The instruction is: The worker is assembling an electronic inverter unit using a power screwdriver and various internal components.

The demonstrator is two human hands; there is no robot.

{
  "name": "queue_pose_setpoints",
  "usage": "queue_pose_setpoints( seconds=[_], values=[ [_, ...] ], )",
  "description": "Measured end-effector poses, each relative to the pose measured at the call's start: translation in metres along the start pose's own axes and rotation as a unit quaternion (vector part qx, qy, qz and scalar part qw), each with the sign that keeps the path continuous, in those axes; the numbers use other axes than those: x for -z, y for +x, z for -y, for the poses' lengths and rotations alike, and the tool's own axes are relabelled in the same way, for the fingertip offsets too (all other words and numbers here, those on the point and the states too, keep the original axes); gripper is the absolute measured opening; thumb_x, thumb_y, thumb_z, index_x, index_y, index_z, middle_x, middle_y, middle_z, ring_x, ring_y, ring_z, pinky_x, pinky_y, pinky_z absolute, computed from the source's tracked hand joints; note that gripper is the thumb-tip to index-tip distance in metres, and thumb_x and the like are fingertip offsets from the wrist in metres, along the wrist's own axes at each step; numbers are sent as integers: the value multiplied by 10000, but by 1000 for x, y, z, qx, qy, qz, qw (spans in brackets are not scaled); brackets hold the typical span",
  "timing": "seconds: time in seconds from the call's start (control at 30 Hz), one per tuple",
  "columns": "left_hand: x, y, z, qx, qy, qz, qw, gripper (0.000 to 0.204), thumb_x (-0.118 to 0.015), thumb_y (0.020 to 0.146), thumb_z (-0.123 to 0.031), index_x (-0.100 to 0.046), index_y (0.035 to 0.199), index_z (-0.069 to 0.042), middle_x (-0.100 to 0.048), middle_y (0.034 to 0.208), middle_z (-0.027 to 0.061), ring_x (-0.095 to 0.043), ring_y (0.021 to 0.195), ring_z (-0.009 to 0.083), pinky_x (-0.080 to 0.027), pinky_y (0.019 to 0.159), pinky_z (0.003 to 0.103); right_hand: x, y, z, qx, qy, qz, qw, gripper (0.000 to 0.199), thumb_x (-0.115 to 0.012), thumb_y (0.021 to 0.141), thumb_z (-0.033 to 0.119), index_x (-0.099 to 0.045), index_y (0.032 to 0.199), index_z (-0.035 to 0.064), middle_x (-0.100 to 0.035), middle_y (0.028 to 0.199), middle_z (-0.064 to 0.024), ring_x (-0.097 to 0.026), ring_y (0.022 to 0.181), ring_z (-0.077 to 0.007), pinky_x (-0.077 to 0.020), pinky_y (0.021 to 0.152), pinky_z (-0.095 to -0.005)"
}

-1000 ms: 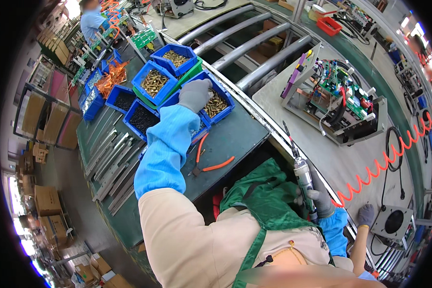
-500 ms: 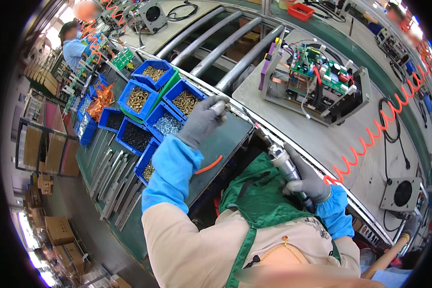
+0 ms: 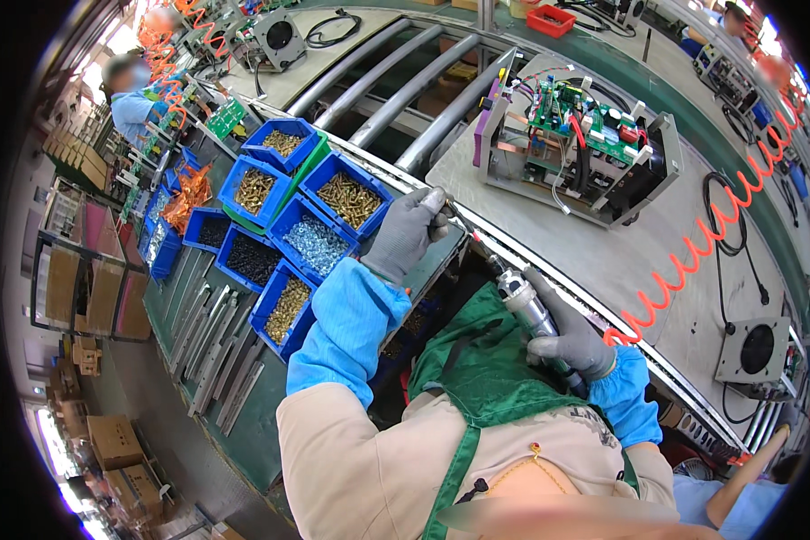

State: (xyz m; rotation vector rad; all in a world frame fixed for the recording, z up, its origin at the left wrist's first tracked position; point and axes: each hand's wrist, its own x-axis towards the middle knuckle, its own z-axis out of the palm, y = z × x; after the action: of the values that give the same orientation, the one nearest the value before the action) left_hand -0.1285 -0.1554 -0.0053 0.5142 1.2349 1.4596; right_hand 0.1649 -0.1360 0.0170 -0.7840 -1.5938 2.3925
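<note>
My right hand [image 3: 574, 337], in a grey glove, is wrapped round a silver air screwdriver [image 3: 524, 301]. Its long thin bit points up and to the left. My left hand [image 3: 409, 234], also gloved in grey, is closed, with thumb and fingers pinched right beside the tip of the bit. Whatever lies in that pinch is too small or hidden to name. Just left of this hand stands a blue bin of brass-coloured screws [image 3: 348, 200]. Below that bin is another blue bin with silvery small parts [image 3: 315, 243].
More blue bins hold brass and black fasteners [image 3: 250, 256]. Metal strips [image 3: 211, 346] lie on the green bench. An open chassis with a green circuit board [image 3: 594, 135] sits on the conveyor side. A red coiled hose [image 3: 684, 283] crosses at right. Other people work at the far left and lower right.
My left hand has moved right and slightly down, from beside the screw bin to the bit's tip. My right hand and the screwdriver have barely moved.
</note>
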Motion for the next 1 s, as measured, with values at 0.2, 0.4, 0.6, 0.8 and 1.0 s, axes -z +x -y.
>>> queue_pose_setpoints(
  seconds=[0.2, 0.4, 0.6, 0.8, 1.0],
  values=[
    [8, -2, -13, -55, 201, 42, 977, 253, -542, 956, -251, -619, 1012, -17, -594, 777, 14, -543, 639, 72, -471, 578, 234, 10, 0, -4, 22, -101, 7, 995, 1083, -761, 654, 232, -127, 1521, 99, -461, 1321, -112, -553, 866, -144, -496, 753, -291],
    [10, -36, -24, -68, 81, 94, 990, 356, -537, 961, -327, -626, 1087, -5, -638, 919, 77, -607, 829, 151, -490, 778, 285, -16, 2, -10, -28, 114, -19, 993, 1253, -843, 522, 359, -115, 1516, 131, -523, 1140, -112, -592, 676, -175, -556, 569, -317],
    [121, -113, -25, -319, 421, -262, 808, 321, -605, 872, -165, -637, 1190, -130, -649, 1110, 125, -623, 1016, 241, -474, 894, 335, -34, 15, -2, -7, 120, -51, 991, 1251, -834, 520, 344, -99, 1515, 158, -541, 995, -110, -580, 590, -180, -565, 531, -309],
    [301, -264, -29, 270, 659, -560, 424, 286, -584, 862, -195, -634, 1143, -192, -596, 1115, 87, -573, 1096, 279, -475, 894, 411, -35, 20, 3, -17, 65, -116, 991, 1165, -764, 535, 373, -164, 1507, 143, -562, 783, -107, -581, 520, -178, -552, 500, -294],
    [336, -298, -13, 282, 653, -465, 527, 383, -692, 811, -215, -600, 1183, -221, -531, 1234, 86, -487, 1213, 298, -426, 987, 429, -39, 28, 1, -34, 18, -90, 995, 1185, -766, 526, 404, -164, 1505, 117, -541, 962, -110, -583, 629, -159, -568, 518, -281]
  ],
)
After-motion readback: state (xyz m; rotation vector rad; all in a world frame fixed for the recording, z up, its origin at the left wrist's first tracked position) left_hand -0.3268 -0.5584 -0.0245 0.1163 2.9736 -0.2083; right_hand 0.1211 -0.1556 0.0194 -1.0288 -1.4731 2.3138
